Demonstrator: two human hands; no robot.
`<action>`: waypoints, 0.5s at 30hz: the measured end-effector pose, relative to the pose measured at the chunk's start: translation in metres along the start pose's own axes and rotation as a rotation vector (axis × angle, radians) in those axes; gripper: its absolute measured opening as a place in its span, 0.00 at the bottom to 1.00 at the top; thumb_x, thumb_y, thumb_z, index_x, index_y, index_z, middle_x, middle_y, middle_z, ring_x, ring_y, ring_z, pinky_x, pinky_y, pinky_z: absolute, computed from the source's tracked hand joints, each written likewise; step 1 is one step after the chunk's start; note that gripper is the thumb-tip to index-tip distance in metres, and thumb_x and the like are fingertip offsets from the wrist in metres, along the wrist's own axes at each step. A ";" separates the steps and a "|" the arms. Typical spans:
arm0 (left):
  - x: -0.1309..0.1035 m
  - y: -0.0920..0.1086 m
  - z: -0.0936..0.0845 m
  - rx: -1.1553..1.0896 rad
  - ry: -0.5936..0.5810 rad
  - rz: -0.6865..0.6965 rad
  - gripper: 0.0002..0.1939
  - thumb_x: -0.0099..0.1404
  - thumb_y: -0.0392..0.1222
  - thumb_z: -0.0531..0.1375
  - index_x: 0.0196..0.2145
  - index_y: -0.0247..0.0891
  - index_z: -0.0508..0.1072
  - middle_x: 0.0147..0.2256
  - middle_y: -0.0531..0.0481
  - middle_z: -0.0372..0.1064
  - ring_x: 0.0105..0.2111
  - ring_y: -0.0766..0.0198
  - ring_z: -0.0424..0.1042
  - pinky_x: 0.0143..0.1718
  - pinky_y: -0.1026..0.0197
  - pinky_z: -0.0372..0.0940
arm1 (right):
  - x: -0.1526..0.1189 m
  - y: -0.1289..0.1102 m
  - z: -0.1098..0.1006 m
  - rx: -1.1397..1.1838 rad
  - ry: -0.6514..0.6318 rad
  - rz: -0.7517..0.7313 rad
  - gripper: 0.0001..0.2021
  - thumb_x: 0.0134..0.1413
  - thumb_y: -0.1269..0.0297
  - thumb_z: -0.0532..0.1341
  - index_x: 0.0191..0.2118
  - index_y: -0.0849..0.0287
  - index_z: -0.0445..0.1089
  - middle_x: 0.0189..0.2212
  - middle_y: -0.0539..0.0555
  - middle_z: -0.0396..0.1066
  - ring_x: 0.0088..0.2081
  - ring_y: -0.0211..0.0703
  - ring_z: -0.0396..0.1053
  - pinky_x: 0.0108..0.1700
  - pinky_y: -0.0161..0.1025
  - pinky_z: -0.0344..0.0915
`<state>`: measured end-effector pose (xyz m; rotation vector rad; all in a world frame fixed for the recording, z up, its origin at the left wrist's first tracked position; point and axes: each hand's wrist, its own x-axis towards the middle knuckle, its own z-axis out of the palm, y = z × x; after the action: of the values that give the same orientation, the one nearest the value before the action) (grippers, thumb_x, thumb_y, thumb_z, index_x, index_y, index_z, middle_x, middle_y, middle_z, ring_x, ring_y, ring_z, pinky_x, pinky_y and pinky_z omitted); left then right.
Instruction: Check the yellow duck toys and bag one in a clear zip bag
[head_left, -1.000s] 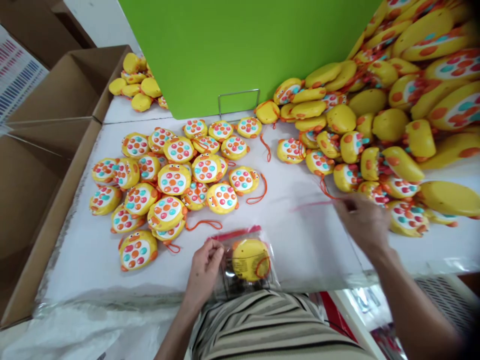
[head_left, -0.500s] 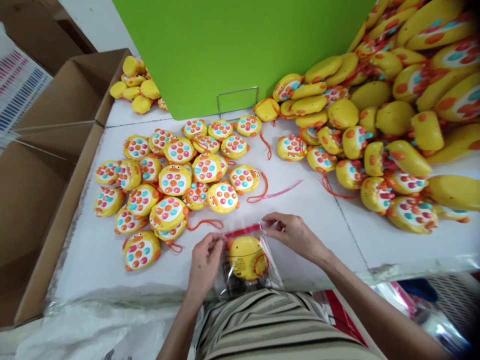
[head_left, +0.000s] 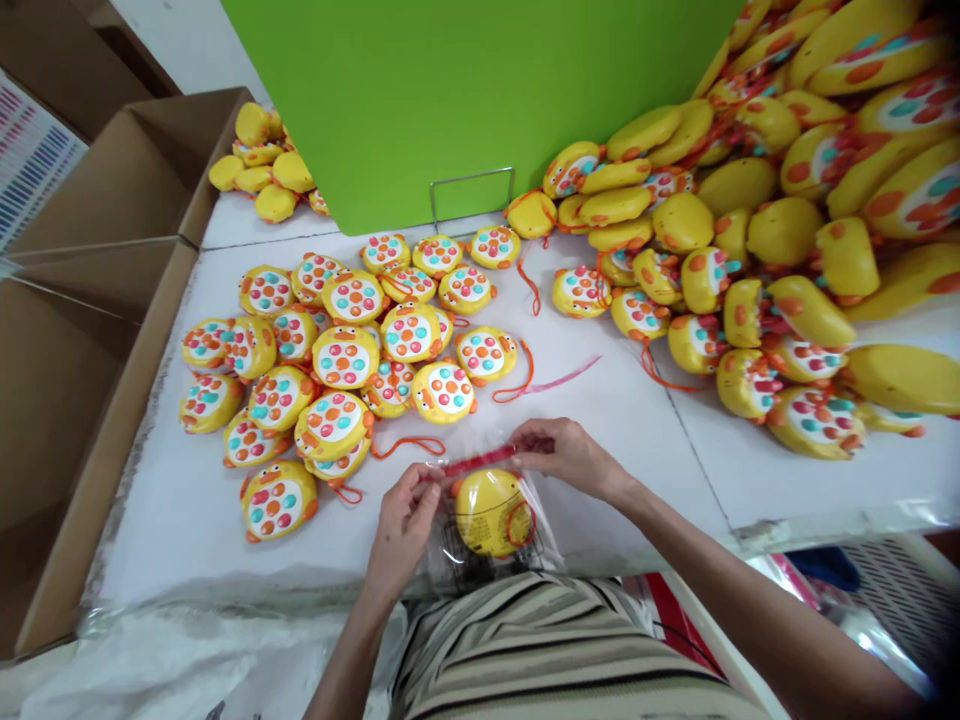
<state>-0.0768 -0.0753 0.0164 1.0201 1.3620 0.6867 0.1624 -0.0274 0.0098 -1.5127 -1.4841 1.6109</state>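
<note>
A clear plastic bag point(head_left: 544, 520) with a red strip along its top lies at the table's front edge. Inside it is a yellow duck-shaped toy point(head_left: 487, 512), back side up, with an orange cord loop. My left hand point(head_left: 409, 510) pinches the bag's upper left corner between thumb and fingers. At the right end of the red strip, my right hand point(head_left: 559, 455) grips the bag with its fingers closed. Left of the bag, several duck toys point(head_left: 345, 357) with coloured dots on white bellies lie in a cluster, most of them dotted side up.
A large heap of duck toys point(head_left: 784, 235) covers the right side. Behind the table's middle stands a green panel point(head_left: 480, 100) with a wire bracket point(head_left: 472, 180). Open cardboard boxes point(head_left: 142, 330) line the left edge. A pink strand point(head_left: 559, 380) lies beyond my hands.
My right hand has moved slightly left and closed onto the bag's top edge. The red strip now looks bunched near that hand. The camera view has shifted a little.
</note>
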 end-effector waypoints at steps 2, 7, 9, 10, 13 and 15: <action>0.000 -0.001 0.000 -0.014 0.017 -0.015 0.10 0.62 0.48 0.56 0.37 0.39 0.67 0.32 0.51 0.74 0.33 0.62 0.72 0.37 0.62 0.65 | 0.003 0.000 0.004 0.007 -0.038 -0.017 0.08 0.43 0.62 0.63 0.29 0.62 0.70 0.22 0.48 0.67 0.24 0.34 0.63 0.28 0.34 0.61; -0.003 -0.008 0.000 -0.153 0.025 -0.029 0.12 0.62 0.49 0.56 0.39 0.39 0.67 0.34 0.48 0.74 0.36 0.59 0.73 0.41 0.57 0.66 | 0.004 0.002 0.003 0.020 -0.061 -0.090 0.05 0.45 0.64 0.59 0.25 0.60 0.66 0.20 0.46 0.63 0.22 0.33 0.59 0.25 0.32 0.56; -0.004 -0.009 0.000 -0.206 0.019 -0.036 0.12 0.61 0.48 0.56 0.40 0.40 0.66 0.33 0.50 0.74 0.35 0.61 0.73 0.42 0.57 0.66 | 0.001 0.001 0.000 0.007 -0.046 -0.127 0.05 0.46 0.64 0.58 0.25 0.60 0.66 0.20 0.46 0.63 0.23 0.33 0.59 0.25 0.32 0.56; -0.004 -0.010 0.000 -0.218 0.027 -0.036 0.11 0.61 0.47 0.56 0.39 0.40 0.67 0.32 0.51 0.74 0.33 0.62 0.73 0.40 0.58 0.66 | 0.000 0.000 0.000 -0.003 -0.038 -0.134 0.05 0.46 0.65 0.57 0.25 0.60 0.66 0.20 0.46 0.63 0.23 0.33 0.59 0.25 0.32 0.56; -0.004 -0.010 -0.001 -0.149 0.105 -0.010 0.06 0.58 0.43 0.56 0.28 0.39 0.69 0.25 0.55 0.69 0.27 0.65 0.69 0.33 0.64 0.64 | -0.004 -0.001 0.000 -0.062 -0.025 -0.137 0.06 0.46 0.68 0.54 0.24 0.60 0.68 0.20 0.46 0.63 0.23 0.35 0.60 0.26 0.33 0.57; -0.005 -0.010 -0.001 -0.090 0.148 -0.001 0.07 0.56 0.39 0.54 0.23 0.38 0.69 0.22 0.56 0.65 0.25 0.66 0.66 0.30 0.66 0.62 | -0.006 0.000 0.001 -0.126 -0.024 -0.156 0.08 0.45 0.70 0.53 0.24 0.60 0.68 0.20 0.47 0.64 0.24 0.36 0.61 0.28 0.33 0.58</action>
<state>-0.0804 -0.0834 0.0098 0.9115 1.4459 0.8283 0.1629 -0.0326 0.0119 -1.4077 -1.7004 1.4747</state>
